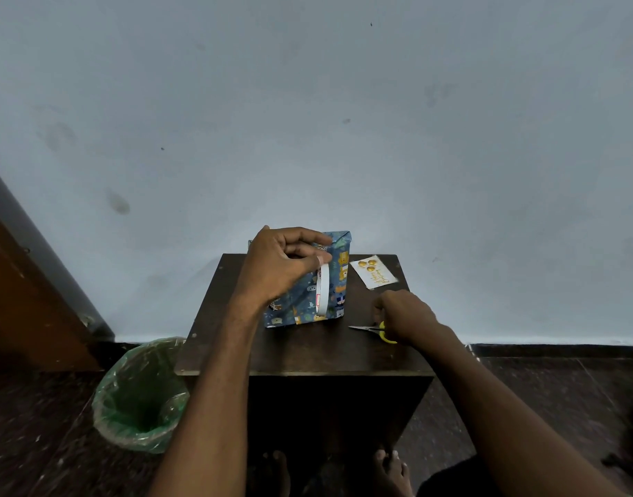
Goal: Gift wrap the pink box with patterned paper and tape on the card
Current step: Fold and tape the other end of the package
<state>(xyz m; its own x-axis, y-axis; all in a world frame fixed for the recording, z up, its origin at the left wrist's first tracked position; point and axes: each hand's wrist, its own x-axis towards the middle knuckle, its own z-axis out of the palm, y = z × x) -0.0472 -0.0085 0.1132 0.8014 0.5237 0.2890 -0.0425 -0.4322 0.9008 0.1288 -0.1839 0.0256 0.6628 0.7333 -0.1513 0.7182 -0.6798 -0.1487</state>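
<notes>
Right, I'm reading this as well past the halfway mark: the box wrapped in blue patterned paper (338, 281) stands upright near the far edge of the small dark wooden table (307, 349), and no pink shows anywhere, so the covering looks done on every face I can see. The top end is folded into a crisp triangular flap. My left hand (279, 267) is up at the box's top near side, fingers curled, pinching the upper end of a white strip of tape (322, 292) that runs down the front of the paper. Whether that strip is stuck down yet or just hanging, I can't tell.

My right hand (404, 317) is low on the table's right side, closed around the yellow-handled scissors (374, 330), whose steel blades lie flat and point left toward the box. My guess: cut or seal this strip next.

Still to do, by my judgement, is the card. The small white greeting card with gold balloons and gold script (374, 272) lies flat by the far right corner, just beside the box, nothing on it.

Textures: the paper is smooth with a slight sheen, printed with little cartoon animals; the card looks stiff and glossy; the tabletop is matte and scuffed. Down left on the floor sits a bin lined with a crinkly green plastic bag (142, 396).
</notes>
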